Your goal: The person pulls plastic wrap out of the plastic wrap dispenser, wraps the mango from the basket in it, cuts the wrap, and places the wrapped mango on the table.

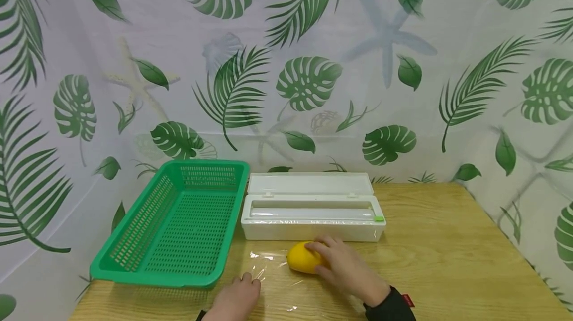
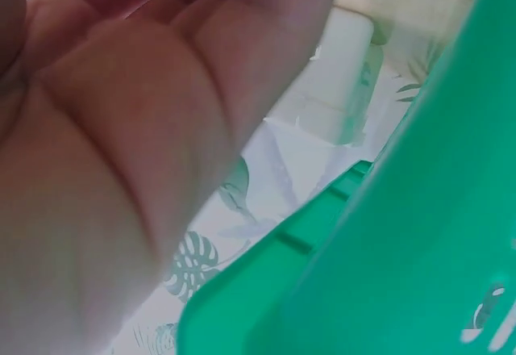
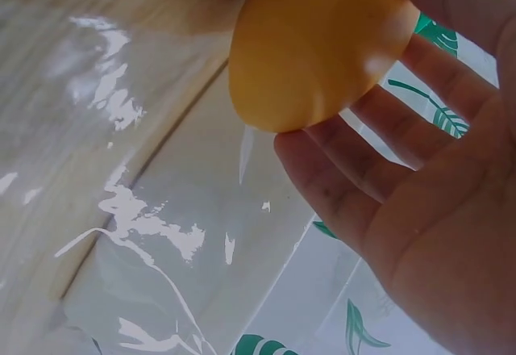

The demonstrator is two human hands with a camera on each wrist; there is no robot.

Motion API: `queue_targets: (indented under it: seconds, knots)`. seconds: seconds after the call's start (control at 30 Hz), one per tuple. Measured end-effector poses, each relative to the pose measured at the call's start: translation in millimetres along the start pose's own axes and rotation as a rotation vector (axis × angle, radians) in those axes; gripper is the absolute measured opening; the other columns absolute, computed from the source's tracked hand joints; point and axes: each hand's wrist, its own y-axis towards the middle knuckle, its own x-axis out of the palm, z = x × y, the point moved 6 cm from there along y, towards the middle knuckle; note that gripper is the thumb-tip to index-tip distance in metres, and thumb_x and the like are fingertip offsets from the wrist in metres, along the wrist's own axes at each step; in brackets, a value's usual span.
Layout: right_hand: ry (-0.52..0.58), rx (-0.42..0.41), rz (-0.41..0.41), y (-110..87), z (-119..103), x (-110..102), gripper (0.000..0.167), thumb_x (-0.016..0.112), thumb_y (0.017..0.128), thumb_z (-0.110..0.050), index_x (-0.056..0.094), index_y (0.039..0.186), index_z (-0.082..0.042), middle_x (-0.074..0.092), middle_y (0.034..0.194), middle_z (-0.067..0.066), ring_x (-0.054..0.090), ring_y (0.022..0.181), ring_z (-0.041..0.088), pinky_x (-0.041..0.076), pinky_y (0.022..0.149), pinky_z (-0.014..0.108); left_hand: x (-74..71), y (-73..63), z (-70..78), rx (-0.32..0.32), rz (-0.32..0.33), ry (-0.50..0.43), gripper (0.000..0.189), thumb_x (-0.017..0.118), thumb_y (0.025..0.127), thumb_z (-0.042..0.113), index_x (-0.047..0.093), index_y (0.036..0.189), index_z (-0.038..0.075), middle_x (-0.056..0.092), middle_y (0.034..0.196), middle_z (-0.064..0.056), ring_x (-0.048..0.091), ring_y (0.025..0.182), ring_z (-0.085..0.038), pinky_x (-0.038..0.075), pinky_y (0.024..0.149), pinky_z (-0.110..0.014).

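Note:
My right hand [image 1: 346, 266] grips a smooth yellow mango [image 1: 304, 258], thumb on its near side and fingers over its far side. Beneath the mango, a sheet of clear cling film [image 1: 293, 291] runs from the dispenser toward me, showing bright glints. In the right wrist view the fingertips press against the rounded mango [image 3: 322, 48]. At the film's left edge my left hand [image 1: 237, 297] has its fingers curled, pinching the film where creases gather. The left wrist view shows mostly the palm [image 2: 121, 121], and its pinch is hidden there.
Behind the mango stands a white cling film dispenser [image 1: 313, 231], lid raised, with a roll inside and a green slider [image 1: 379, 219] at its right. A green plastic basket [image 1: 233, 241] stands at left. Leaf-print sheeting [image 1: 309, 82] surrounds the wooden table [image 1: 447, 261].

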Motion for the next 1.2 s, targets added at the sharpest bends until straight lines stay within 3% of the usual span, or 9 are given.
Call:
queue_targets:
  seconds: [0.17,0.3,0.63,0.73,0.9,0.97,1.07,1.2]
  knots:
    - [0.007,0.002,0.008,-0.7,0.7,-0.5,0.043,0.076,0.087,-0.015,0.062,0.128,-0.009,0.060,0.125,0.011,0.057,0.111,0.028,0.051,0.092,0.048,-3.1,-0.2,0.0,0.045,0.039,0.004,0.009,0.066,0.087,0.002,0.058,0.090,0.005,0.055,0.075,-0.007,0.056,0.061,-0.019,0.047,0.047,-0.029]
    - [0.009,0.002,0.008,-1.4,0.6,0.3,0.043,0.076,0.088,-0.014,0.062,0.128,-0.009,0.059,0.125,0.010,0.057,0.111,0.027,0.051,0.093,0.047,-12.1,-1.9,0.2,0.040,0.118,0.012,0.017,0.068,0.084,0.000,0.054,0.090,0.007,0.053,0.070,-0.005,0.053,0.052,-0.018,0.043,0.040,-0.029]
    - [0.001,-0.004,0.016,-1.5,0.4,1.7,0.044,0.076,0.087,-0.016,0.061,0.128,-0.009,0.060,0.124,0.010,0.058,0.111,0.028,0.051,0.093,0.046,-48.5,-5.7,3.2,-0.066,0.414,-0.047,0.033,0.074,0.081,0.005,0.041,0.088,0.009,0.035,0.060,0.004,0.033,0.042,-0.008,0.026,0.035,-0.020]
    - [0.015,0.017,0.012,-2.0,1.5,1.3,0.045,0.076,0.087,-0.015,0.060,0.129,-0.008,0.060,0.125,0.010,0.058,0.113,0.029,0.050,0.095,0.046,-57.0,-4.7,8.7,-0.024,0.511,-0.043,0.034,0.075,0.081,0.003,0.042,0.088,0.010,0.033,0.060,0.005,0.030,0.044,-0.006,0.024,0.036,-0.018]
    - [0.087,0.097,0.016,-1.4,5.3,0.4,0.048,0.078,0.085,-0.012,0.057,0.127,-0.003,0.061,0.124,0.011,0.057,0.114,0.030,0.048,0.096,0.047,-66.7,1.1,24.1,0.109,0.672,-0.016,0.033,0.075,0.077,-0.002,0.046,0.089,0.010,0.036,0.061,0.005,0.029,0.047,-0.006,0.022,0.037,-0.016]
    - [0.118,0.134,0.021,-0.9,7.0,0.7,0.052,0.079,0.084,-0.012,0.055,0.129,-0.002,0.062,0.124,0.012,0.058,0.113,0.030,0.048,0.096,0.048,-67.4,5.9,30.4,0.146,0.672,-0.027,0.032,0.074,0.078,-0.004,0.049,0.093,0.010,0.042,0.063,0.005,0.033,0.049,-0.005,0.025,0.038,-0.016]
    - [0.156,0.158,0.028,-0.1,9.1,1.1,0.065,0.080,0.082,-0.009,0.047,0.138,-0.002,0.063,0.124,0.015,0.059,0.111,0.032,0.049,0.095,0.049,-68.1,15.3,39.4,0.175,0.615,-0.066,0.030,0.072,0.082,-0.004,0.053,0.102,0.009,0.055,0.069,0.003,0.042,0.052,-0.005,0.033,0.041,-0.015]
    - [0.183,0.158,0.044,0.6,12.2,0.6,0.085,0.082,0.079,-0.006,0.033,0.149,-0.002,0.064,0.124,0.018,0.061,0.112,0.034,0.050,0.095,0.049,-67.8,30.0,50.7,0.192,0.550,-0.141,0.031,0.072,0.085,-0.004,0.052,0.106,0.008,0.061,0.075,0.002,0.050,0.057,-0.005,0.042,0.048,-0.014]
